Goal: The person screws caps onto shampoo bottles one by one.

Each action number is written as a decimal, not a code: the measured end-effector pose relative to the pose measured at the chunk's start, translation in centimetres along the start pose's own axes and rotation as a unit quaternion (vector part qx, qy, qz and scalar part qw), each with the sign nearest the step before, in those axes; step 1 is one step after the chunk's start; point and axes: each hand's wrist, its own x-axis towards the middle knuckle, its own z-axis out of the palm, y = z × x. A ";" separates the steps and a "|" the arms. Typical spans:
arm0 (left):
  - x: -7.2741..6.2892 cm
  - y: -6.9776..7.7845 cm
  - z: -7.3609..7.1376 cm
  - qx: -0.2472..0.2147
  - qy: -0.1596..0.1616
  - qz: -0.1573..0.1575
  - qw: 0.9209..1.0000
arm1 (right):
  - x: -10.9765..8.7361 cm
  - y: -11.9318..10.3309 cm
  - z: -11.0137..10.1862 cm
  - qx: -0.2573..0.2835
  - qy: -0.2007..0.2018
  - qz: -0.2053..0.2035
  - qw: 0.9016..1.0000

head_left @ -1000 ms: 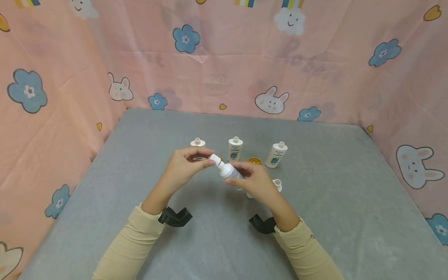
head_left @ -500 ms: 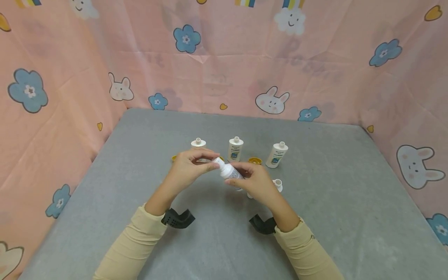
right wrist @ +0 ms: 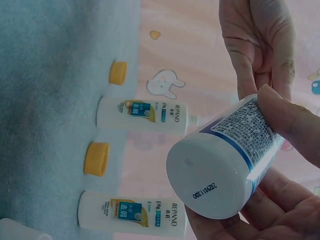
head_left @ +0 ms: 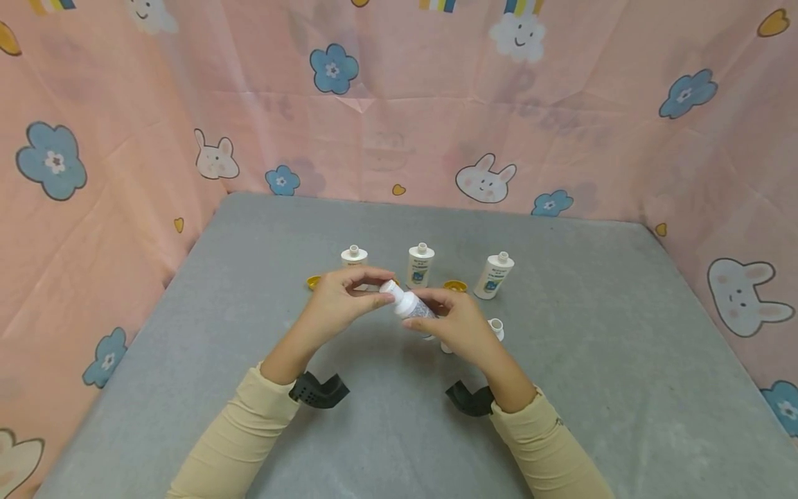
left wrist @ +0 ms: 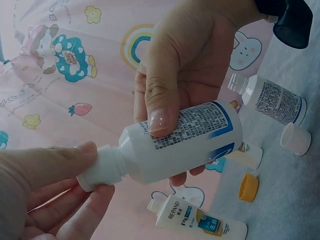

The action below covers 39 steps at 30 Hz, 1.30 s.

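Where the left hand [head_left: 337, 298] pinches: white cap [left wrist: 106, 168], thumb against fingers, at the neck of the held bottle [left wrist: 182, 142].
Right hand [head_left: 458, 321]: thumb and fingers curl round the body, which tilts above the table [head_left: 592, 346].
Beyond the grip: three white bottles [head_left: 420, 267] stand open-necked, yellow caps [head_left: 455, 286] near them.
Behind the right hand: another bottle [head_left: 496, 328], partly hidden.

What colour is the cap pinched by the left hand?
White; the cap shows best in the left wrist view.
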 end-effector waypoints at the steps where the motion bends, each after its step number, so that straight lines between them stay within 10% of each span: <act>1: 0.0 0.0 0.0 -0.003 -0.003 -0.002 1.000 | 0.0 0.0 0.0 0.000 -0.001 -0.001 1.000; 39: -0.1 0.2 -0.5 -0.002 -0.011 -0.011 1.000 | -0.1 0.0 -0.1 -0.006 0.001 0.007 1.000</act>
